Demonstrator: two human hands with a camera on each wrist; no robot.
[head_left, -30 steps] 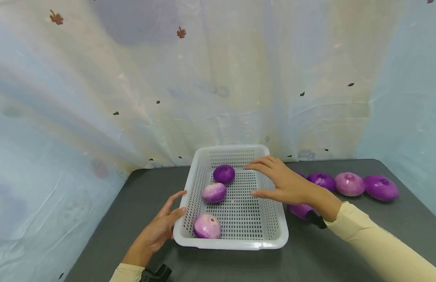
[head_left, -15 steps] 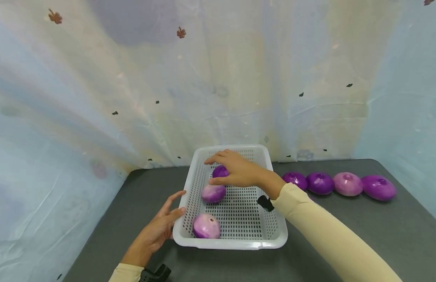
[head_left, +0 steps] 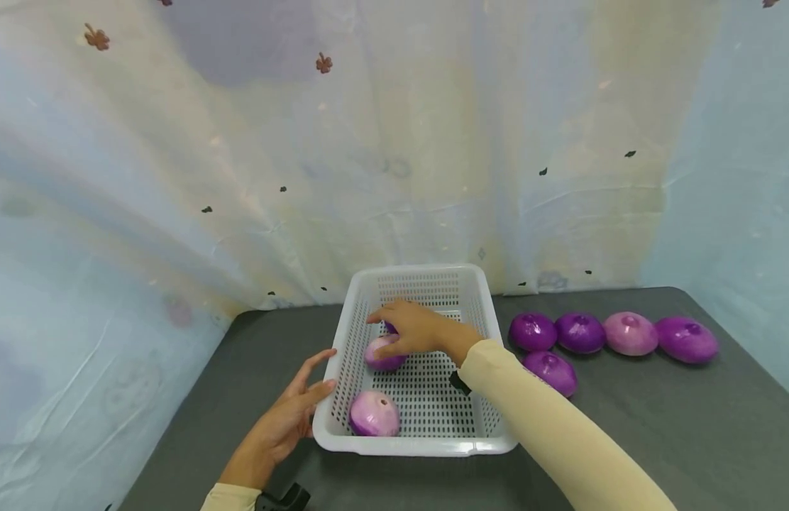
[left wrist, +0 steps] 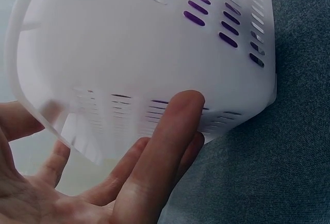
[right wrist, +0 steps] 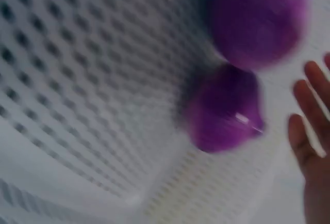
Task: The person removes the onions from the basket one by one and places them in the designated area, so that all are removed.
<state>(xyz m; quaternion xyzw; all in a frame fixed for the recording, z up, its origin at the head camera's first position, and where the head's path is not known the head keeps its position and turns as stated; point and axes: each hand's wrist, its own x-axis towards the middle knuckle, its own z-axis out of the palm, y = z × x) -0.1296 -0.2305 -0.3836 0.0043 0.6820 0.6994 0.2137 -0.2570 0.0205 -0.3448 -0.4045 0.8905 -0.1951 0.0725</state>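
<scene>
A white perforated plastic basket (head_left: 433, 446) stands on the dark tabletop with three onions in it. My left hand (head_left: 291, 410) holds its left side; in the left wrist view the fingers (left wrist: 178, 126) lie along the outer wall. Inside, my right hand (head_left: 414, 328) is spread over the two farther onions, with nothing in its grasp. It largely covers a dark purple onion (right wrist: 224, 113) and overlaps a paler purple onion (head_left: 383, 355) in the head view. The right wrist view shows its fingers (right wrist: 309, 100) apart from both. A pink-and-white onion (head_left: 374, 413) lies in the near left corner.
Right of the basket, several glossy onions lie on the table: a dark purple onion (head_left: 532, 331), another beside it (head_left: 581, 333), a pink onion (head_left: 631, 333), a violet onion (head_left: 687, 340) and a nearer purple onion (head_left: 550, 372). A pale patterned curtain (head_left: 394, 156) hangs behind.
My right hand has swung left from the basket's right side to the onions at its left, then dipped lower over them. My left hand has stayed on the basket's side.
</scene>
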